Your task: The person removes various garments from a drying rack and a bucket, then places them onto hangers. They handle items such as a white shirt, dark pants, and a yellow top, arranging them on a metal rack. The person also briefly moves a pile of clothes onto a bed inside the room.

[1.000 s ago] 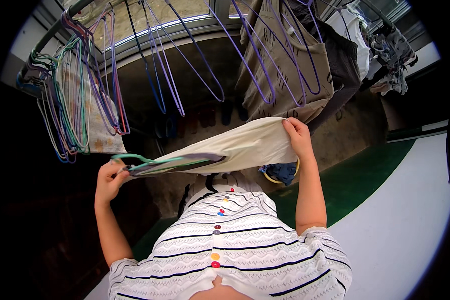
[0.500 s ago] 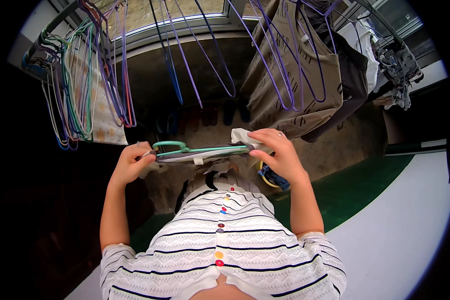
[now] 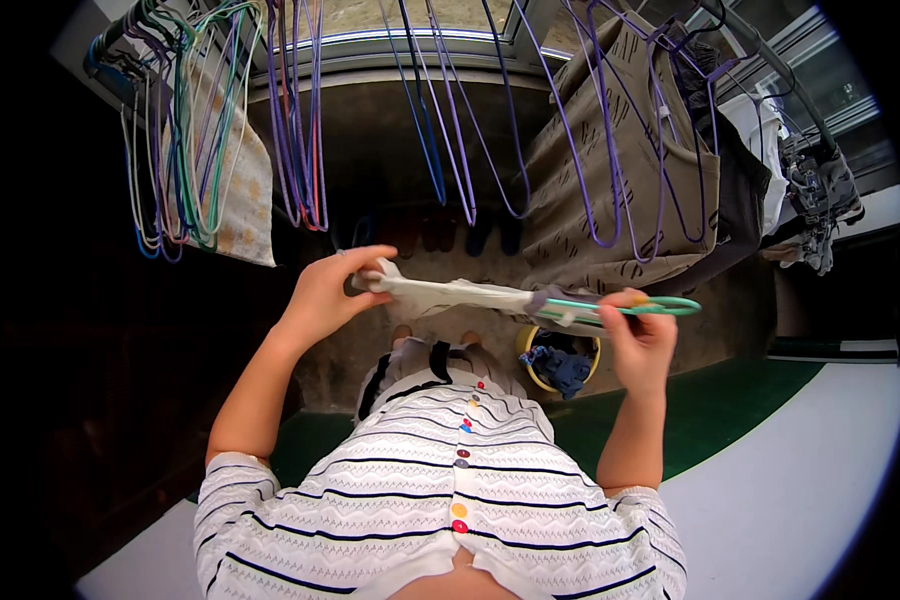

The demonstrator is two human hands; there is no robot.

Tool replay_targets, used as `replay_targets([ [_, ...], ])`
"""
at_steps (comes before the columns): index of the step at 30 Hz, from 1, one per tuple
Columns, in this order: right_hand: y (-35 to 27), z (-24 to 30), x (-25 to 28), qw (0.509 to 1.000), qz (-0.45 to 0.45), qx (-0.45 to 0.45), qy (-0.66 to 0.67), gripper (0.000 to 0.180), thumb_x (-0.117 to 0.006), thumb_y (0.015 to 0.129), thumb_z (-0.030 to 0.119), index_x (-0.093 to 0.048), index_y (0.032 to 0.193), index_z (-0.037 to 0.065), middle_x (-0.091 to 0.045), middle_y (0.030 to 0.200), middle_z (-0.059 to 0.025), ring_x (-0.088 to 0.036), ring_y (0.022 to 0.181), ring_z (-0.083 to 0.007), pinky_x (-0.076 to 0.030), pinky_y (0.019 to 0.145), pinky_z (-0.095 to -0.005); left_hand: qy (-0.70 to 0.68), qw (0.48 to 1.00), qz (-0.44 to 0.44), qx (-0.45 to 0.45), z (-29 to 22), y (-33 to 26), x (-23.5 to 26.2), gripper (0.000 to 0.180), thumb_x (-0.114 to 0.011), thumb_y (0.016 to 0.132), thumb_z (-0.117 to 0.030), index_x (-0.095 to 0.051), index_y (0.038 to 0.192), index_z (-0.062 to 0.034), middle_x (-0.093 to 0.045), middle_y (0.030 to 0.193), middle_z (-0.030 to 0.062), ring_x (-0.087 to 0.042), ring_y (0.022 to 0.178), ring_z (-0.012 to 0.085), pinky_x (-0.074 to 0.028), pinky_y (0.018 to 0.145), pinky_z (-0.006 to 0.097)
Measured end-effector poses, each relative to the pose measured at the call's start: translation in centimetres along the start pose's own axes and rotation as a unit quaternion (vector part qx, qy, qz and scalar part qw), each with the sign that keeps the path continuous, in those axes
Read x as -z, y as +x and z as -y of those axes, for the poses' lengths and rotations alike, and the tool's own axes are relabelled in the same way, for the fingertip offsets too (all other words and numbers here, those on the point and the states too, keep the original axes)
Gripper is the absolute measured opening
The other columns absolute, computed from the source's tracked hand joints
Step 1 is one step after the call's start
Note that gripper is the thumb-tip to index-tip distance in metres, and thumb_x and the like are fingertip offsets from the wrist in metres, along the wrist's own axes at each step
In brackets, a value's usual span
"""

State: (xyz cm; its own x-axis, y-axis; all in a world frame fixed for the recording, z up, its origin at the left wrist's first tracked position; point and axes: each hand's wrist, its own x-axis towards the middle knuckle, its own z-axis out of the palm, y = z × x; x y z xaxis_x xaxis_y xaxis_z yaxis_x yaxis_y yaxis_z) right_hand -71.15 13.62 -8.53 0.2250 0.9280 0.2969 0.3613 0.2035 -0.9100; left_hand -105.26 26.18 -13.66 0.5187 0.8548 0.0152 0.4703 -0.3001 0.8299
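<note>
I hold a pale cream cloth (image 3: 460,295) stretched sideways at chest height in front of my striped buttoned shirt. My left hand (image 3: 328,292) grips the cloth's bunched left end. My right hand (image 3: 638,338) is closed on a teal wire hanger (image 3: 660,306) whose arm runs into the cloth's right end. The hanger's loop sticks out to the right past my fingers. Below the cloth, between my arms, a yellow bucket (image 3: 526,352) holds a dark blue garment.
Overhead hang several bare wire hangers, purple (image 3: 295,120) and green (image 3: 185,130), beside a patterned cloth (image 3: 245,200). A brown garment (image 3: 610,180) and darker clothes hang at upper right. Green floor (image 3: 730,400) meets a white surface (image 3: 800,500) at lower right.
The hanger was in my left hand and the cloth end in my right. Now the cloth and hanger are turned around: hanger in my right hand, cloth end in my left.
</note>
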Motion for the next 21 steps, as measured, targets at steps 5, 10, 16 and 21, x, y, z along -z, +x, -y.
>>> replay_targets([
  [5, 0.2, -1.3, 4.0, 0.992, 0.09, -0.029, -0.081, 0.007, -0.07, 0.085, 0.003, -0.066, 0.085, -0.003, -0.061, 0.076, -0.0036, -0.047, 0.06, -0.0081, -0.033, 0.053, -0.0227, 0.002, 0.994, 0.078, -0.078, 1.3, 1.1, 1.0, 0.02, -0.057, 0.087, 0.002, -0.067, 0.103, -0.0031, -0.06, 0.093, 0.0084, -0.061, 0.091, 0.0242, -0.047, 0.082, 0.032],
  [10, -0.1, 1.6, 6.4, 0.995, 0.008, -0.029, -0.09, 0.01, -0.073, 0.081, 0.003, -0.066, 0.081, -0.003, -0.055, 0.065, -0.0005, -0.047, 0.061, -0.0089, -0.033, 0.053, -0.024, -0.037, 0.988, 0.126, -0.082, 1.4, 2.6, 0.3, 0.026, -0.053, 0.089, 0.001, -0.064, 0.112, -0.0013, -0.057, 0.106, 0.0114, -0.058, 0.098, 0.0257, -0.046, 0.085, 0.032],
  [16, -1.1, 4.4, 10.2, 0.996, 0.047, -0.005, -0.078, 0.009, -0.074, 0.079, 0.001, -0.067, 0.084, -0.003, -0.06, 0.069, -0.0045, -0.05, 0.062, -0.0102, -0.036, 0.054, -0.0248, -0.065, 0.968, 0.219, -0.1, -5.1, 2.6, 0.0, 0.033, -0.057, 0.086, 0.005, -0.064, 0.117, -0.0042, -0.058, 0.113, 0.0108, -0.062, 0.095, 0.0216, -0.048, 0.083, 0.03],
  [21, -1.8, 4.2, 11.5, 0.977, 0.037, -0.106, -0.179, 0.01, -0.074, 0.08, 0.004, -0.069, 0.085, -0.004, -0.061, 0.067, -0.0049, -0.05, 0.058, -0.0095, -0.039, 0.052, -0.0253, 0.064, 0.915, 0.104, -0.385, -17.2, 5.2, 3.0, 0.035, -0.062, 0.075, 0.008, -0.07, 0.105, -0.0071, -0.064, 0.103, 0.0075, -0.064, 0.091, 0.0232, -0.05, 0.079, 0.034],
])
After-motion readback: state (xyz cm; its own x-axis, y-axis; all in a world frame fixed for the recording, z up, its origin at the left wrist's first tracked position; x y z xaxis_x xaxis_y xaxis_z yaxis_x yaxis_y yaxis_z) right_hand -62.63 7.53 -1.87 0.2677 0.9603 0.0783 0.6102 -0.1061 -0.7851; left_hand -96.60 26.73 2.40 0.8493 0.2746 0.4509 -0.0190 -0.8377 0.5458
